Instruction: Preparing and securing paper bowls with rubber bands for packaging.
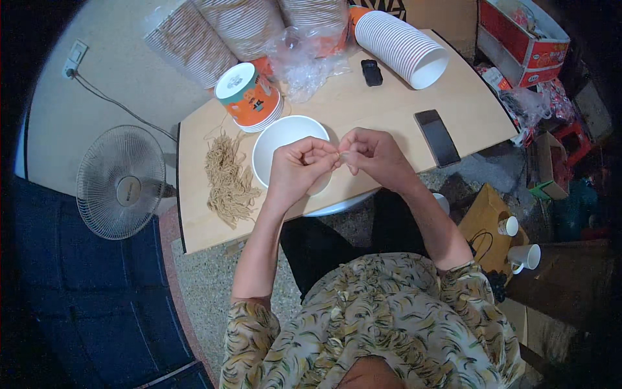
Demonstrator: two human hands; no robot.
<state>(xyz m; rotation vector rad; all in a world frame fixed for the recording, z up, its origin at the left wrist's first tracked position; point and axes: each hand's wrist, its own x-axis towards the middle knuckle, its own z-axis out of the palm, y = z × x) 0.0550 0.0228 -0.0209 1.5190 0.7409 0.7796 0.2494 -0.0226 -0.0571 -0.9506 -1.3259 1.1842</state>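
My left hand (300, 167) and my right hand (377, 155) meet over the near right side of a round white bowl (272, 139). Thumb and fingers of each are pinched together, and the fingertips of both hands touch. Something small and pale seems to be between them, too small to name. The bowl stands on a light wooden table (382, 110), partly hidden behind my hands. Left of it lies a loose heap of tan strings (228, 181). Just beyond the bowl stands a short stack of orange and white paper tubs (251, 102), topped by a green-rimmed one.
Tall stacks of paper tubs (191, 42) and crumpled clear plastic (304, 61) fill the table's back. More nested white tubs (405, 52) lie at the back right, near a small black object (372, 72). A phone (437, 137) lies right. A fan (123, 185) stands left.
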